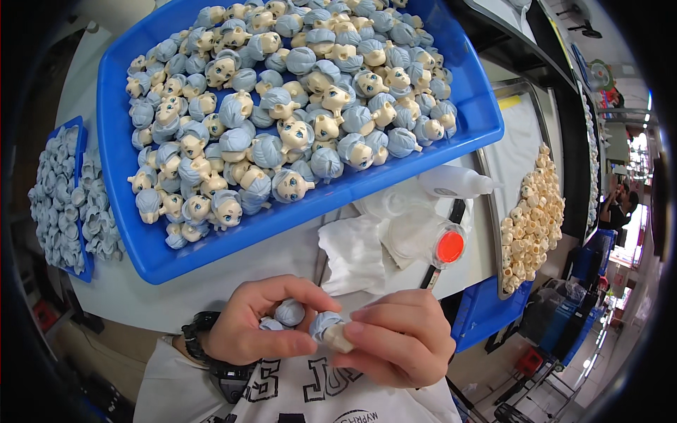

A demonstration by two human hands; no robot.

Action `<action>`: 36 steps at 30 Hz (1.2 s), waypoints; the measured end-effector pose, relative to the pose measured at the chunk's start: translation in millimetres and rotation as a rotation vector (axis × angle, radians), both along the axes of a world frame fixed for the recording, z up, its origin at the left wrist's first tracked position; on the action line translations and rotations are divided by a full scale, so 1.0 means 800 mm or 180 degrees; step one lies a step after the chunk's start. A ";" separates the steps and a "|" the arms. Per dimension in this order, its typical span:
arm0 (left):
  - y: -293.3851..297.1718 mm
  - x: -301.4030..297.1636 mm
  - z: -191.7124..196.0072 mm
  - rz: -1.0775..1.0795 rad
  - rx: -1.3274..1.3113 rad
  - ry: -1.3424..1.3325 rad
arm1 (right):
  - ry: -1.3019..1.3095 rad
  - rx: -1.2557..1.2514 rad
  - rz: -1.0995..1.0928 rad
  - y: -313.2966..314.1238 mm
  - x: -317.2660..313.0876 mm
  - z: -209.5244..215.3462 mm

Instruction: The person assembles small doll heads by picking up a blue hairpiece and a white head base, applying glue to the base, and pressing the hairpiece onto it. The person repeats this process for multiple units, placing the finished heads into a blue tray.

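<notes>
Low in the middle, both hands meet at a small doll head with a pale blue hair part and a cream face part. My left hand pinches its blue side between thumb and fingertips. Inside the curl of that palm lie more blue hair pieces, partly covered by fingers. My right hand is closed on the cream side. Just beyond the hands, a large blue tray is heaped with doll heads that have blue hair and painted eyes.
A smaller blue tray at left holds blue hair pieces. Right of centre are a crumpled white cloth, a clear jar with a red round part and a white squeeze bottle. Cream face parts lie in a metal tray.
</notes>
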State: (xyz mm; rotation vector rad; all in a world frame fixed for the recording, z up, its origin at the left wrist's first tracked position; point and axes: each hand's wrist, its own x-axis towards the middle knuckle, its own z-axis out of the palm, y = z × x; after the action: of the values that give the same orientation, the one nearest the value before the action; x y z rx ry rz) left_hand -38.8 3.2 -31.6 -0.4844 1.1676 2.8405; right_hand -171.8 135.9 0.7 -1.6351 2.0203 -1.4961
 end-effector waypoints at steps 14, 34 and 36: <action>-0.002 -0.002 0.007 -0.0152 0.0180 -0.0307 | -0.0268 0.0034 0.0228 0.001 -0.008 -0.001; -0.001 -0.009 0.022 -0.0207 0.0284 -0.0359 | 0.0577 0.0386 0.0078 -0.003 0.000 -0.007; -0.004 -0.009 0.020 -0.0374 0.0092 -0.0314 | 0.0887 0.0387 0.0023 0.000 0.003 -0.009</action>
State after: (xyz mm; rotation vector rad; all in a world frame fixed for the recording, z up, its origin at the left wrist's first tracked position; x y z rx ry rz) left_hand -46.2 0.3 -15.9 -0.5294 1.0983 2.6974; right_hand -169.7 135.9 -6.7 -1.8854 2.1897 -1.1709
